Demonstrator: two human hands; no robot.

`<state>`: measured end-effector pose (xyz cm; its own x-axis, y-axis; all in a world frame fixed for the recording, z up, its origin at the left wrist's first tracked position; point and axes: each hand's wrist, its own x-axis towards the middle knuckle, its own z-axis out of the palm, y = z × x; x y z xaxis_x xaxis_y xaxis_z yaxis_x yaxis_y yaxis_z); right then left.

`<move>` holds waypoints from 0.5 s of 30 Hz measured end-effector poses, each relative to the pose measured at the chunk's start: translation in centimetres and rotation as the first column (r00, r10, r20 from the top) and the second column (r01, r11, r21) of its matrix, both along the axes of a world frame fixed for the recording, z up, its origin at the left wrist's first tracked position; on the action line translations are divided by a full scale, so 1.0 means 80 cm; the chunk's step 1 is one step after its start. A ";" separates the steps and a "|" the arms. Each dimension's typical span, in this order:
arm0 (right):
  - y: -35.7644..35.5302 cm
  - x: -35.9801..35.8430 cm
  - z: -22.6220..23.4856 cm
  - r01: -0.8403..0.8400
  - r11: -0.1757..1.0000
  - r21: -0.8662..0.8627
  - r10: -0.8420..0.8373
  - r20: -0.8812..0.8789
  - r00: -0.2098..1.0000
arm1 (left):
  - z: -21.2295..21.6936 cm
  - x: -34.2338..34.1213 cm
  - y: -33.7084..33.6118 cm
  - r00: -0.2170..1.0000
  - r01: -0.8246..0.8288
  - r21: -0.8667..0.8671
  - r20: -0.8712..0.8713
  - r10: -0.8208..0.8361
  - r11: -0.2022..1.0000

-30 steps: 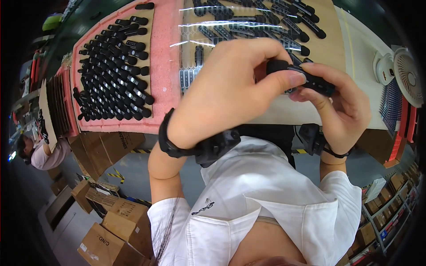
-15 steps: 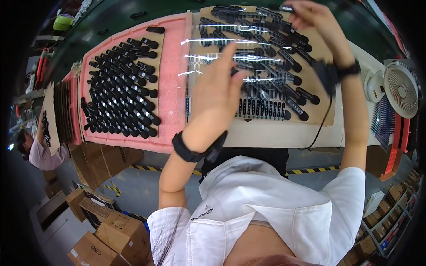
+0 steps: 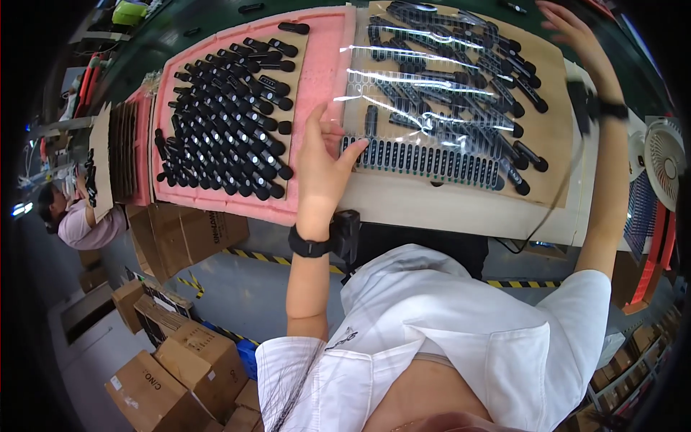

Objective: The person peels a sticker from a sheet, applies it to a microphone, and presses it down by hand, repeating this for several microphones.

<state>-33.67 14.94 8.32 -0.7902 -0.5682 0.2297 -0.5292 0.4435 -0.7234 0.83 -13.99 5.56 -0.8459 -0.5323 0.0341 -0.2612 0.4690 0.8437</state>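
Observation:
My left hand [image 3: 324,173] is at the near left corner of a clear plastic sheet [image 3: 358,79], thumb and fingers apart, the thumb tip touching the sheet's edge. Rows of dark, button-dotted strips [image 3: 425,162] line the sheet's near part. Beneath and beyond it, many black handheld microphones [image 3: 529,155] lie scattered on a brown cardboard sheet [image 3: 551,86]. My right hand [image 3: 568,25] is out at the far right with fingers spread and nothing visible in them. Left of it, a single microphone [image 3: 515,7] lies on the green surface [image 3: 479,6].
On the left, a pink foam tray [image 3: 324,65] carries tightly arranged microphones [image 3: 237,137]. A white fan [image 3: 662,155] stands at the right beside a red rack [image 3: 651,252]. A black cable [image 3: 551,216] hangs near my right arm. Another person [image 3: 79,216] works at far left.
My right hand has let go of a microphone at the green surface and opened, moving right. My left hand has come down from over the sheet to its near left corner.

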 end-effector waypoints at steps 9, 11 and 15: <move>0.046 0.315 0.022 -0.037 0.917 0.398 -0.207 0.552 0.808 | 0.019 0.026 0.003 0.925 0.336 0.424 -0.314 -0.212 0.841; 0.042 0.334 0.004 0.105 0.969 0.224 -0.202 0.470 0.859 | 0.011 0.044 -0.001 0.904 0.391 0.401 -0.336 -0.264 0.828; 0.031 0.355 -0.004 0.144 0.983 0.114 -0.174 0.337 0.925 | 0.004 0.068 -0.001 0.831 0.520 0.303 -0.396 -0.391 0.799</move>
